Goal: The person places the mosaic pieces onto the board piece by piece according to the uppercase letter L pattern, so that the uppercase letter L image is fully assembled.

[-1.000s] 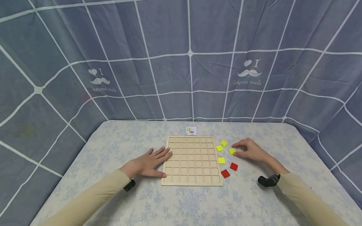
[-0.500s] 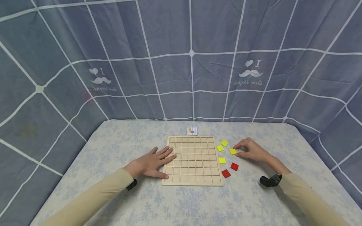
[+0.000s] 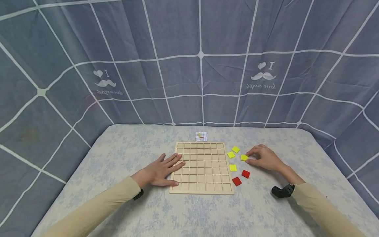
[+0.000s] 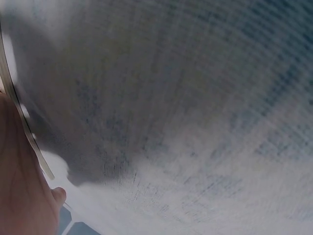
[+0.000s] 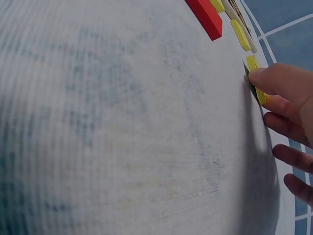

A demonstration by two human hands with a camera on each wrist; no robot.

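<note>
A wooden grid board (image 3: 204,188) lies on the table in the head view. My left hand (image 3: 160,171) rests with spread fingers over its left edge, fingertips reaching onto the first cells. To the right of the board, my right hand (image 3: 265,158) pinches a yellow square tile (image 3: 244,158) between thumb and fingers. In the right wrist view the thumb presses on that tile (image 5: 257,81), which tilts up from the cloth with a shadow under it. Three other yellow tiles (image 3: 233,168) and two red tiles (image 3: 245,173) lie between the board and this hand.
Behind the board lies a small printed grid card (image 3: 201,136) with yellow and red marks. A pale floral cloth (image 3: 204,217) covers the table. A blue-grey curtain (image 3: 177,75) with white lines hangs around its back and sides.
My left hand has slid a little to the right, farther onto the board. The right hand's fingers have closed on the yellow tile, which now looks slightly tipped up.
</note>
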